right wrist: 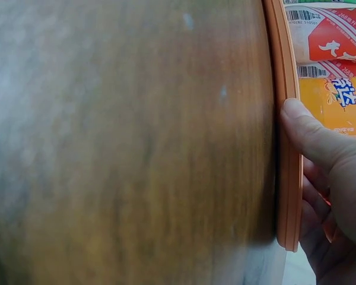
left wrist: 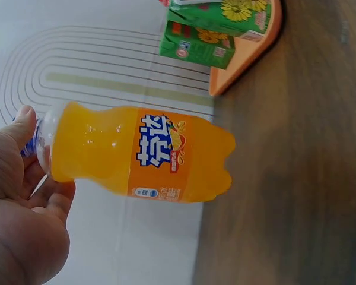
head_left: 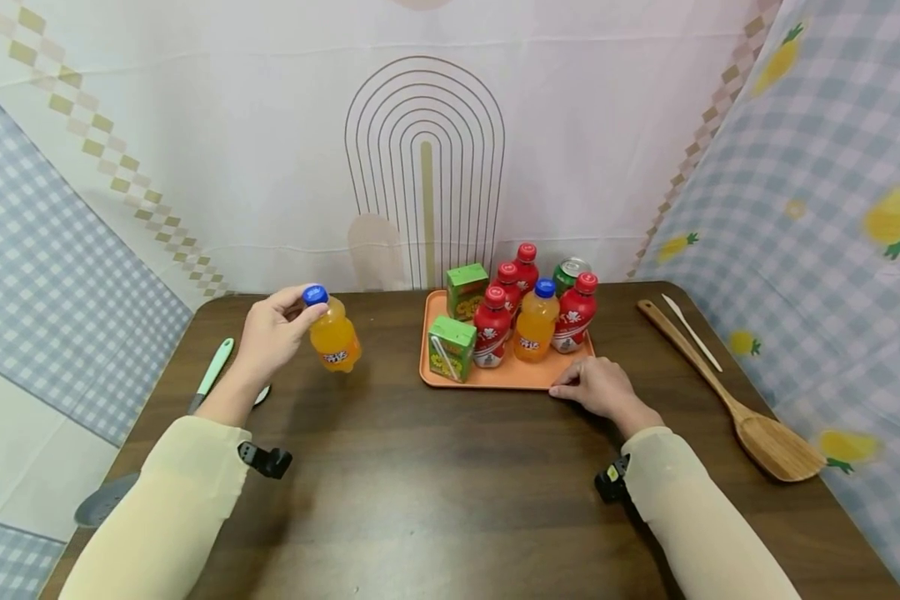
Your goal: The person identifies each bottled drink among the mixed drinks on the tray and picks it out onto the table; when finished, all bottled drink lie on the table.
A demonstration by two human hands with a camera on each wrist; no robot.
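My left hand [head_left: 273,329] pinches an orange soda bottle [head_left: 335,337] by its blue cap and neck. The bottle hangs slightly tilted over the left part of the table; in the left wrist view its orange label [left wrist: 163,155] faces the camera. At the front right corner of an orange tray [head_left: 487,379], my right hand [head_left: 598,386] grips the rim, thumb on the outer side [right wrist: 320,142]. On the tray stand several red bottles [head_left: 492,329], another orange soda bottle [head_left: 536,323], two green juice boxes [head_left: 452,348] and a green can [head_left: 570,271], partly hidden.
To the right lie a wooden spatula [head_left: 768,437] and a white plastic knife [head_left: 692,333]. A utensil with a mint-green handle [head_left: 216,367] lies at the left, partly hidden by my left arm. A patterned cloth [head_left: 285,167] hangs behind the brown table [head_left: 420,492].
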